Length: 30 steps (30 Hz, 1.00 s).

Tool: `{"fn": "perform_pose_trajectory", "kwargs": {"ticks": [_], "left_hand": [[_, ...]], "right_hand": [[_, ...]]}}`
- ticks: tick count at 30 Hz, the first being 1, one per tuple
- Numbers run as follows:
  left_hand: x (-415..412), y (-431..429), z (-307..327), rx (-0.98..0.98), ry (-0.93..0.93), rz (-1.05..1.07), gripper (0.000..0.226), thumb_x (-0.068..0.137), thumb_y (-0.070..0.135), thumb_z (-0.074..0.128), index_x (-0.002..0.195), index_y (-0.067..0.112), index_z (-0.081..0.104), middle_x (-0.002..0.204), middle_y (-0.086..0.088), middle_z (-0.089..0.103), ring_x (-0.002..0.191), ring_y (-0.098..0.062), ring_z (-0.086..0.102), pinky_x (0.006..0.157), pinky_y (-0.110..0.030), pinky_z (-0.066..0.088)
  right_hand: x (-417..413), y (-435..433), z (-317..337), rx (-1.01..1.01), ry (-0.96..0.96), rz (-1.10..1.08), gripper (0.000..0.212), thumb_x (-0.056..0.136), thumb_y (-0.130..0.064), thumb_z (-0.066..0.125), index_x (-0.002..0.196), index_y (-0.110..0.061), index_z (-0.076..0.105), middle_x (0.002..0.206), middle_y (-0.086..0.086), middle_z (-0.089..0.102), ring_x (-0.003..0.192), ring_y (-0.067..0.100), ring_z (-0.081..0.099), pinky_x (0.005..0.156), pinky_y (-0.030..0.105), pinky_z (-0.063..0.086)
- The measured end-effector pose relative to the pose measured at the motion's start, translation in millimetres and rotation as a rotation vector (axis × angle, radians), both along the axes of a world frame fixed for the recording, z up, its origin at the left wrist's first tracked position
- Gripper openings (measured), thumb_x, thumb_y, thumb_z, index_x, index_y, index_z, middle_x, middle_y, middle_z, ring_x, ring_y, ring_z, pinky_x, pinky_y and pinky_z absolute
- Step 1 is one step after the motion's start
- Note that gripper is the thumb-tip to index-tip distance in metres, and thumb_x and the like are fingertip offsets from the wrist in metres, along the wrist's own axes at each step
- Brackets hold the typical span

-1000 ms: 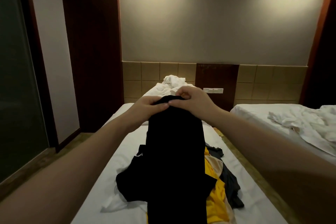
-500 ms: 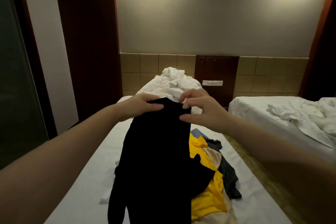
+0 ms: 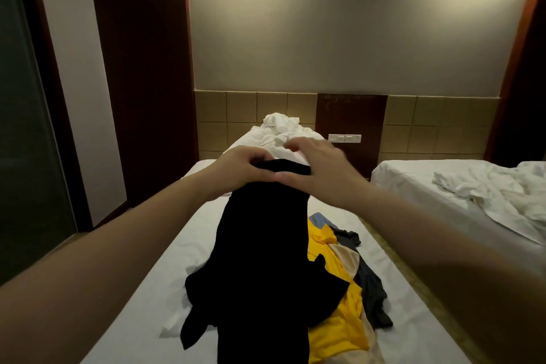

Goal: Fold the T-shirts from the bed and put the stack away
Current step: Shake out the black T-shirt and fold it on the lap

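Holding: left hand (image 3: pixel 242 167) grips the top edge of the black T-shirt (image 3: pixel 263 245), fingers curled over it, at the centre of the frame.
Beside it: right hand (image 3: pixel 320 170) has its fingers spread and lifted (slightly blurred). Only the thumb lies against the same edge, and the two hands almost meet.
Shirt's lie: it hangs from the grip, its lower part draped on the bed (image 3: pixel 141 289).
Lower right of centre: yellow shirt (image 3: pixel 334 325) among beige and dark grey pieces.
Upper centre: crumpled white bedding (image 3: pixel 280 128).

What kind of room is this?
Probably a hotel twin room: two single beds in white sheets, the near bed and a second bed, stand against a tiled wall panel, with a switch plate between them.
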<state>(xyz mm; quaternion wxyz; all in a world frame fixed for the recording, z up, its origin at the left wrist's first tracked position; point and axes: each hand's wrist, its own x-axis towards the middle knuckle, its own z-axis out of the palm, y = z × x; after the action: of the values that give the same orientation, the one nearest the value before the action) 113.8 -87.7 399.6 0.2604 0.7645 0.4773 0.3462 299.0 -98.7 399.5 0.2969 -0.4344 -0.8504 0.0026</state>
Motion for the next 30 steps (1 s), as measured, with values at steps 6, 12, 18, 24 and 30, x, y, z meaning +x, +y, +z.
{"fn": "perform_pose_trajectory", "kwargs": {"ticks": [6,12,18,24,30], "left_hand": [[10.7,-9.3,-2.5,0.019,-0.085,-0.008,0.032,0.079,0.013,0.072,0.091,0.025,0.045,0.087,-0.003,0.064,0.071,-0.009,0.059,0.065,-0.022,0.05],[-6.1,-10.7,-17.3,-0.054,-0.242,-0.079,0.011,0.086,0.01,0.063,0.087,0.018,0.054,0.092,-0.012,0.062,0.08,-0.014,0.058,0.071,-0.021,0.043],[-7.7,-6.7,-26.2,-0.021,-0.264,-0.071,0.011,0.086,0.012,0.062,0.077,0.01,0.056,0.061,0.01,0.051,0.065,-0.002,0.051,0.06,-0.011,0.039],[-4.3,-7.9,-23.6,0.021,-0.355,-0.097,0.016,0.086,0.004,0.061,0.072,0.008,0.053,0.062,0.006,0.05,0.062,-0.003,0.05,0.057,-0.011,0.039],[-13.7,-5.2,-41.3,-0.104,-0.298,-0.13,0.01,0.089,0.018,0.061,0.083,0.011,0.063,0.068,0.005,0.056,0.071,-0.007,0.055,0.064,-0.014,0.042]], "right_hand": [[-23.6,12.3,-7.4,-0.198,0.232,0.008,0.034,0.089,-0.049,0.052,0.111,-0.023,0.057,0.108,-0.004,0.06,0.096,0.008,0.051,0.064,0.013,0.033],[-15.2,10.7,-8.6,-0.227,0.325,0.166,0.017,0.085,-0.032,0.065,0.096,-0.026,0.053,0.081,-0.002,0.059,0.074,0.007,0.053,0.069,0.023,0.043],[-5.6,10.0,4.0,-0.291,0.173,0.142,0.009,0.082,-0.033,0.067,0.081,-0.028,0.06,0.078,-0.003,0.057,0.074,0.007,0.052,0.068,0.021,0.041],[-7.5,14.3,8.4,-0.28,0.239,0.085,0.028,0.078,-0.035,0.071,0.068,-0.015,0.054,0.066,-0.002,0.049,0.067,0.012,0.047,0.067,0.03,0.039],[-8.7,16.1,20.1,-0.082,0.134,0.03,0.028,0.074,-0.034,0.076,0.082,-0.026,0.05,0.08,-0.011,0.052,0.075,0.005,0.047,0.071,0.025,0.041]]}}
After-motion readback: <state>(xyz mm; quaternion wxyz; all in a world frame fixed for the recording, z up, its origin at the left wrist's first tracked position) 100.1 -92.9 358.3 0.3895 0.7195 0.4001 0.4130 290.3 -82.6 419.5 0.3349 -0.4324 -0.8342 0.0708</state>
